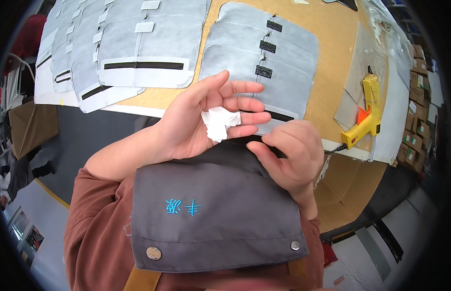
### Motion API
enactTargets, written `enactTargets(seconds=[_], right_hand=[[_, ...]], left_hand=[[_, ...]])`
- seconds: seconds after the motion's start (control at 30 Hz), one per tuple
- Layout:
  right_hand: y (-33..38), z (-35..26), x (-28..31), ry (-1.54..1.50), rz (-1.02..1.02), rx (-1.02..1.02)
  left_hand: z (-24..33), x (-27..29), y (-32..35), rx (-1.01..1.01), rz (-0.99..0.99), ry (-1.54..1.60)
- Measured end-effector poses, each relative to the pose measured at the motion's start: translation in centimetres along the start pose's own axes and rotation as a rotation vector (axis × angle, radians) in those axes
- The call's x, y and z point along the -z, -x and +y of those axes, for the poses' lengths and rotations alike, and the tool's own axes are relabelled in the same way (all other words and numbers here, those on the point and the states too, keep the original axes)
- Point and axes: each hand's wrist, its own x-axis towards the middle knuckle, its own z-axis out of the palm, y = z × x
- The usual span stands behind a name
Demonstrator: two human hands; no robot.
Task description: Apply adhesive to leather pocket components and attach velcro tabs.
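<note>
My left hand lies palm up with its fingers stretched out. A small bunch of thin white pieces, perhaps paper or fabric, rests in its palm. To its right is my right hand, its fingers curled and the thumb near the index finger, close to the left fingertips. Whether those curled fingers hold anything is hidden. Just beyond both hands, overlapping grey sheets lie on the table, with black textured tabs down the middle and a black strip at the near edge.
More grey sheets with white tabs and black strips overlap at the left. A yellow glue gun lies at the table's right, its cord at the near edge. Below stands an open cardboard box. Clear plastic lies at the far right.
</note>
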Motion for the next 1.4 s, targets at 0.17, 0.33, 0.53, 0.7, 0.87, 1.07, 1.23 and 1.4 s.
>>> enactTargets(seconds=[0.17, 0.33, 0.53, 0.7, 0.87, 1.07, 1.23, 1.4], right_hand=[[-0.1, 0.0, -1.1, 0.173, -0.015, 0.121], [0.0, 0.4, -1.4, 0.167, -0.012, 0.028], [-0.4, 0.6, -0.7, -0.037, -0.028, -0.229], [0.4, 0.9, -0.9, -0.186, -0.036, -0.451], [0.6, 0.8, -0.7, 0.101, 0.063, -0.183], [0.5, 0.6, -0.9, 0.175, 0.046, -0.115], [0.6, 1.2, -2.0, 0.229, 0.015, -0.048], [0.8, 1.5, -2.3, 0.257, 0.023, -0.045]], left_hand=[[-0.6, -0.5, -1.4, -0.009, 0.005, 0.058], [-1.2, 0.2, -1.6, 0.022, -0.048, 0.056], [-1.3, -0.7, -1.2, 0.027, 0.089, 0.002], [-1.3, -0.9, -1.2, 0.078, 0.111, -0.085], [-1.6, -0.1, -1.3, 0.059, 0.095, -0.042], [-1.3, -0.7, -1.4, 0.064, 0.036, -0.023], [-2.0, -0.2, -1.2, 0.088, 0.099, 0.045], [-1.9, 0.0, -1.3, 0.134, 0.142, -0.016]])
